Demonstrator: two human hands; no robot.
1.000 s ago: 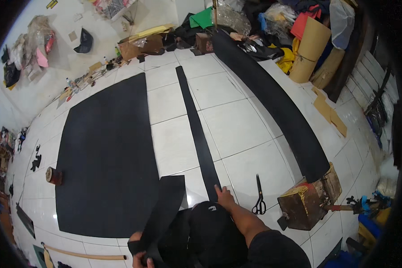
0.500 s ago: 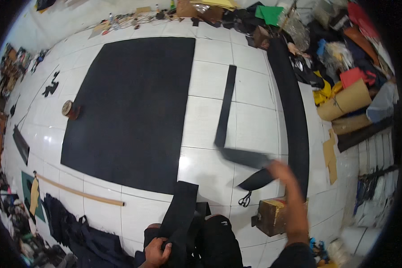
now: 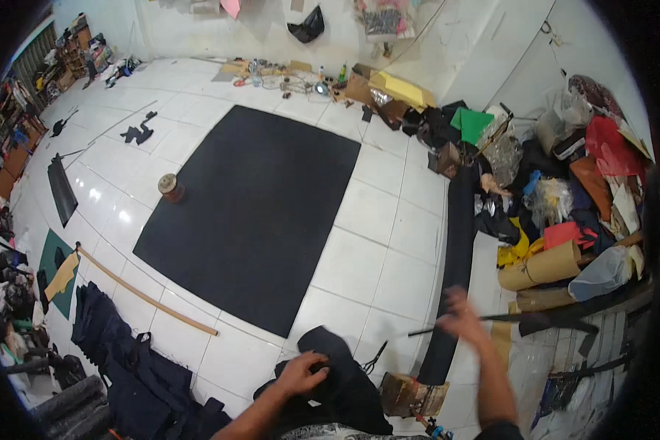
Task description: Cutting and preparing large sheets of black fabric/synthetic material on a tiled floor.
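Note:
My left hand (image 3: pixel 302 375) is at my lap, its fingers curled on a piece of black sheet material (image 3: pixel 326 345) that lies over my legs. My right hand (image 3: pixel 462 320) is raised on the right, above the long black roll (image 3: pixel 458 257), and its fingers are smeared by motion. A narrow black strip (image 3: pixel 557 321) stretches past this hand out to the right, its far end bent down; whether the fingers grip it I cannot tell. Black-handled scissors (image 3: pixel 375 359) lie on the tiles between my hands. Ahead, a large black sheet (image 3: pixel 253 220) is spread flat on the floor.
A worn box (image 3: pixel 411 396) stands by my right knee. A round tin (image 3: pixel 170 187) sits at the sheet's left edge. A wooden stick (image 3: pixel 147 293) and dark blue cloth (image 3: pixel 136 367) lie left. Bags and a brown paper roll (image 3: pixel 541 265) are piled right.
My right hand has swung rightward, and the long strip that lay on the tiles now trails to the right. My left hand has moved forward on the black material. The view has tilted up.

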